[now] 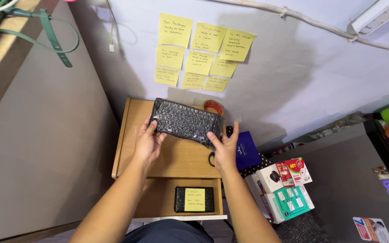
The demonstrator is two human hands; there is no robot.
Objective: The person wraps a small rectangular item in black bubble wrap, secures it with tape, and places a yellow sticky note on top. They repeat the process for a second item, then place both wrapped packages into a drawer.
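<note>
A flat parcel wrapped in black bubble wrap (186,120) is held above a small wooden desk (131,135). My left hand (148,143) grips its left end, thumb on top. Its right lower edge is pinched by my right hand (225,150). Both forearms reach up from the bottom of the head view. Below the desktop an open drawer (158,202) holds a second black-wrapped parcel (179,199) with a yellow sticky note (194,199) on top.
A roll of red-brown tape (213,106) lies at the desk's back edge. Several yellow sticky notes (199,49) are stuck on the wall. A dark blue box (247,149) and small white, red and teal boxes (284,189) sit to the right, beside a grey cabinet (352,180).
</note>
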